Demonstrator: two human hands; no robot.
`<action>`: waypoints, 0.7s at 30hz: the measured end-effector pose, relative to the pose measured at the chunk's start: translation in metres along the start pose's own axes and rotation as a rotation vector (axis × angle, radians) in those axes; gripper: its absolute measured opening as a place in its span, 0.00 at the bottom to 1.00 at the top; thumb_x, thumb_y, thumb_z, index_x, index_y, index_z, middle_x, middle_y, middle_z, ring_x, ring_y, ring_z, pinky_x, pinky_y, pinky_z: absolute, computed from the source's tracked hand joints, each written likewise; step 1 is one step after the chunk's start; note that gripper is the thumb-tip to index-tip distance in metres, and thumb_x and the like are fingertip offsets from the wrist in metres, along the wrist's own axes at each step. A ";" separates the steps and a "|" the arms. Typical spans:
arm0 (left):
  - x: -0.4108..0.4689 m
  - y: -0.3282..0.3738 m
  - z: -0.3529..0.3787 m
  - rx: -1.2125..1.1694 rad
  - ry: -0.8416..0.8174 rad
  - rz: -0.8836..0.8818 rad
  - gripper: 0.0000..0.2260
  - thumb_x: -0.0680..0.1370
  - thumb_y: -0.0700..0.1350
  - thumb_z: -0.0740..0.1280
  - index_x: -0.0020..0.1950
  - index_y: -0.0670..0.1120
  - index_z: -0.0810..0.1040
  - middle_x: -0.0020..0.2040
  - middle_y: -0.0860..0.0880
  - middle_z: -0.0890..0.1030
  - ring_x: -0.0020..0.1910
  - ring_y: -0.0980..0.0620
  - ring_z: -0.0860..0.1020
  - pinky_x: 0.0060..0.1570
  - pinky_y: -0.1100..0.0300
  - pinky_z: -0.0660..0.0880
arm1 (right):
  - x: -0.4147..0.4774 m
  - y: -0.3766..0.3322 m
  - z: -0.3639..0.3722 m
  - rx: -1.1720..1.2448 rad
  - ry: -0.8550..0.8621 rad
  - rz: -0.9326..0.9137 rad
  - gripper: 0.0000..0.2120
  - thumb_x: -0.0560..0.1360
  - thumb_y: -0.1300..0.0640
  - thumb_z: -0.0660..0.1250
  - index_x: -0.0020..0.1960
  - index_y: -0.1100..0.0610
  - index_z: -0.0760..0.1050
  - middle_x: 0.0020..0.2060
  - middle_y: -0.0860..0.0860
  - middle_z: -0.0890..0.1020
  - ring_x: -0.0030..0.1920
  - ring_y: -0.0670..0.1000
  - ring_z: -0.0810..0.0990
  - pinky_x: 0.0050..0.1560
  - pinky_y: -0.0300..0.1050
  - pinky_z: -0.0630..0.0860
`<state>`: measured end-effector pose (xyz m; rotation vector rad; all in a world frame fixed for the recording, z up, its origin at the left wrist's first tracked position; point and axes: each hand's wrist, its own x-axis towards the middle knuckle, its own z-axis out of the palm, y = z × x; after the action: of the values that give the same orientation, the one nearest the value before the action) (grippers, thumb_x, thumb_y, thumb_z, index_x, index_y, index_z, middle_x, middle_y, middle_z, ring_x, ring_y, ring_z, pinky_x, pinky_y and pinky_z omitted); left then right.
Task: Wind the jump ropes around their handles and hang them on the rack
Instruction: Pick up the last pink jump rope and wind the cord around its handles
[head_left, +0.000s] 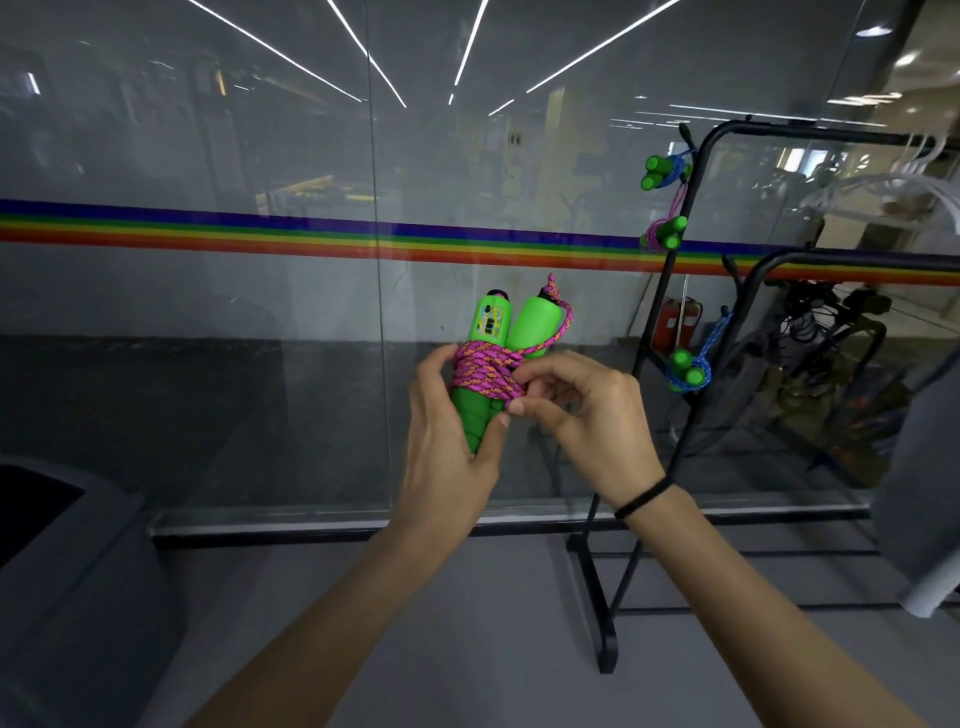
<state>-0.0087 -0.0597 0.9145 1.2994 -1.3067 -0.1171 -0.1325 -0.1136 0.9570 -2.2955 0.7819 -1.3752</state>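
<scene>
Left hand (447, 441) is wrapped around the lower end of the two green handles (511, 325), held side by side and upright at chest height, in front of the glass wall (208, 312). Right hand (576, 410) is pinched shut on the pink rope (480, 376) where the coil meets the handles; thumb and forefinger are working the strand at the bottom edge of the winding.

Coil looks nearly complete: several tight turns around the middle, one loop running up over the top of the right handle, knotted tail poking up above it. My read: this is the tuck or last turn.

To do it well:
- keep the left grip firm so the handles don't splay and slacken the coil
- pull the last turn snug before tucking, else it unwinds on the hook
- leave a free loop to hang by; the hung ones seem to hang that way

Black rack (670, 291) stands near on the right. Already on it: a blue-roped bundle (665, 169) at the top, a pink one (665, 234) below, another blue one (688, 369) lower down. Can't tell which pegs are free from here.

In the way: not much. Rack foot (605, 649) sticks out on the floor toward the person, a trip risk when stepping over. Second rack (831, 260) behind, with clear hangers (883, 182) and dark clutter under it, crowds the right side. Grey bin-like thing (62, 545) low left, well apart.
</scene>
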 end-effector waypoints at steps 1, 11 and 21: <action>0.000 0.000 0.000 0.000 0.000 -0.001 0.28 0.73 0.44 0.69 0.68 0.49 0.59 0.59 0.44 0.73 0.54 0.48 0.75 0.50 0.62 0.73 | -0.001 0.001 0.000 -0.032 0.010 -0.036 0.08 0.66 0.62 0.74 0.44 0.58 0.80 0.35 0.50 0.79 0.37 0.46 0.77 0.41 0.33 0.74; -0.002 -0.010 -0.003 -0.010 -0.017 -0.096 0.27 0.70 0.49 0.73 0.62 0.55 0.62 0.54 0.47 0.77 0.49 0.48 0.78 0.43 0.61 0.72 | -0.011 0.009 0.013 -0.336 -0.116 -0.145 0.06 0.73 0.58 0.63 0.44 0.62 0.71 0.40 0.57 0.76 0.37 0.59 0.76 0.37 0.54 0.75; -0.006 -0.006 -0.005 0.023 -0.039 -0.161 0.27 0.65 0.53 0.75 0.59 0.57 0.67 0.41 0.52 0.79 0.39 0.53 0.79 0.37 0.57 0.75 | -0.014 0.007 0.008 -0.340 -0.127 -0.127 0.06 0.71 0.59 0.61 0.41 0.62 0.67 0.33 0.52 0.71 0.32 0.60 0.73 0.34 0.52 0.68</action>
<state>-0.0032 -0.0547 0.9077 1.4271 -1.2389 -0.2417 -0.1324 -0.1104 0.9394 -2.7058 0.9007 -1.2074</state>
